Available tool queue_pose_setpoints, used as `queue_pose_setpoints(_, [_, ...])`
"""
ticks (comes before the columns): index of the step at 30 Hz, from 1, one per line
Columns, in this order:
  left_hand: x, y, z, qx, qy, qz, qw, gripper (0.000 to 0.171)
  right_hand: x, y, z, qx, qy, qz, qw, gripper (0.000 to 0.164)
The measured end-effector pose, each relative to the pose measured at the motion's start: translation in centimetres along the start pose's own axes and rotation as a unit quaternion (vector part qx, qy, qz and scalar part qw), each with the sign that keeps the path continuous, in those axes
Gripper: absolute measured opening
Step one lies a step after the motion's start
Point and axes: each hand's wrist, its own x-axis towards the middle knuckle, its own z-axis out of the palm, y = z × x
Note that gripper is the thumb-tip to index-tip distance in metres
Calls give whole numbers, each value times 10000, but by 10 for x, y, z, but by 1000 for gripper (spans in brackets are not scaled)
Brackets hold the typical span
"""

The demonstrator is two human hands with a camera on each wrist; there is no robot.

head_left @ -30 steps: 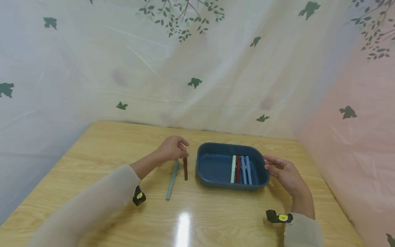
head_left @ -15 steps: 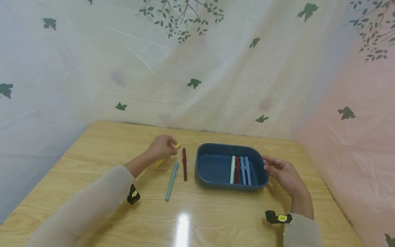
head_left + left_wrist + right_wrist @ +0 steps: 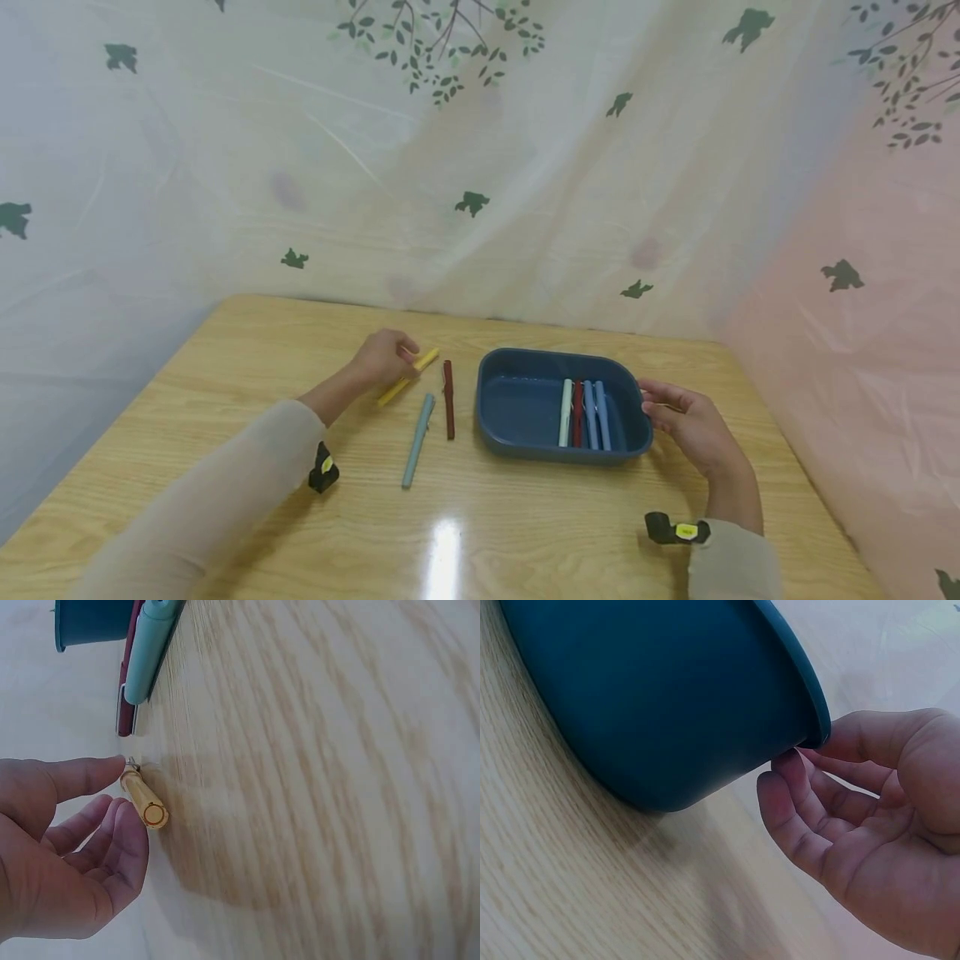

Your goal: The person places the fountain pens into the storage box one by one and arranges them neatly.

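Note:
My left hand point(image 3: 384, 360) is at a yellow pen point(image 3: 397, 390) lying slantwise on the table. In the left wrist view its fingers curl about the yellow pen point(image 3: 148, 804), one fingertip right at the clip. Beside it lie a dark red pen point(image 3: 449, 404) and a grey-green pen point(image 3: 417, 442). My right hand point(image 3: 697, 425) pinches the right end of a dark blue tray point(image 3: 517, 453). Seen from the right wrist, these fingers point(image 3: 780, 799) meet the tray's rim from outside. Within the tray, a pale green pen point(image 3: 566, 412), a red pen point(image 3: 578, 414) and two blue pens point(image 3: 597, 415) lie side by side.
The wooden table point(image 3: 315, 533) ends at the back against a hanging cloth point(image 3: 390, 183) printed with birds and leaves. A pinkish cloth point(image 3: 862, 358) hangs at the right. Black wrist cameras point(image 3: 323, 471) sit by both sleeves.
My left hand has moved left from the dark red pen to the yellow pen, then drawn back slightly, showing more of it. My right hand and the tray stay in place.

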Motion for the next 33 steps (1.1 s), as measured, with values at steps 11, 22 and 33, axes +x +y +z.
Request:
queue_pose_setpoints(11, [1, 2, 2, 155, -211, -83, 9996, 42, -2, -2, 0, 77, 1, 19, 10000, 51])
queue_pose_setpoints(22, [5, 5, 5, 441, -308, -92, 9985, 38, -1, -3, -1, 73, 15, 6, 10000, 51])
queue_pose_setpoints(33, [4, 3, 5, 191, -260, -175, 9993, 36, 0, -3, 0, 55, -25, -31, 10000, 50])
